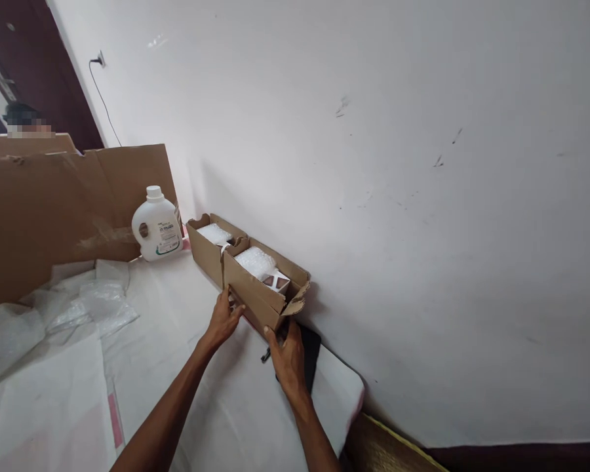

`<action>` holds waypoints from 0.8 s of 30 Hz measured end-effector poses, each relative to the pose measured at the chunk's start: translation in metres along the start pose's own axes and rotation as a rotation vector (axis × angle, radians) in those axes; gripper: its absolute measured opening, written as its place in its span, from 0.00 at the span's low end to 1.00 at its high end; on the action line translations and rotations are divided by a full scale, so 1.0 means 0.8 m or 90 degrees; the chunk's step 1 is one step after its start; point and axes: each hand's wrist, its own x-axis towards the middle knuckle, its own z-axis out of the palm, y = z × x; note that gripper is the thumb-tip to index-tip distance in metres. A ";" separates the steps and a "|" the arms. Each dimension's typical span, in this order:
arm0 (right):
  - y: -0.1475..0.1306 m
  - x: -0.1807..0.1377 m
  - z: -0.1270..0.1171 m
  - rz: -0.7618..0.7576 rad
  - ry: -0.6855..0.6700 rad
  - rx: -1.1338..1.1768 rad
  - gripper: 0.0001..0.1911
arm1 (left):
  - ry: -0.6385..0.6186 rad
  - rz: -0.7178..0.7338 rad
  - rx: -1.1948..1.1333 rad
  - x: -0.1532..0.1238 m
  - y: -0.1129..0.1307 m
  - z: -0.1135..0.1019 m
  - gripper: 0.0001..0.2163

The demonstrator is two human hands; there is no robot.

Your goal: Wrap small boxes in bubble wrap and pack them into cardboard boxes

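both our hands were at the near cardboard box [263, 295], which stood against the white wall [398, 196] on the table's white sheet [216, 406]. our left hand [222, 320] pressed its fingers against the long side of the box, near the corner where it met a second box [207, 244]. our right hand [288, 357] sat at the lower near end of the box, thumb up against the cardboard; we could not tell whether it truly gripped the box or only touched it. the two hands were apart, one on each side of the box's near corner.

inside the near box we saw bubble wrap [255, 261] and a small white carton with brown marks [276, 282]. the second box, end to end with the first and further along the wall, also held something wrapped in white. under our right hand lay a dark flat thing [311, 354].

beyond the boxes stood a white jug [156, 224], in front of a big cardboard sheet [54, 210]. loose plastic wrap [93, 301] lay to the left.
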 end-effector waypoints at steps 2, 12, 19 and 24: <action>0.004 0.001 0.000 -0.007 -0.012 -0.003 0.36 | -0.007 -0.009 -0.011 -0.009 0.000 -0.003 0.37; 0.020 0.005 -0.028 -0.066 -0.116 -0.369 0.40 | 0.020 -0.072 -0.021 -0.170 0.013 -0.075 0.27; -0.005 -0.009 -0.048 -0.004 -0.205 -0.524 0.34 | 0.037 -0.152 0.005 -0.259 0.022 -0.113 0.26; 0.000 -0.021 -0.050 -0.037 -0.184 -0.542 0.34 | 0.055 -0.174 0.016 -0.296 0.027 -0.126 0.24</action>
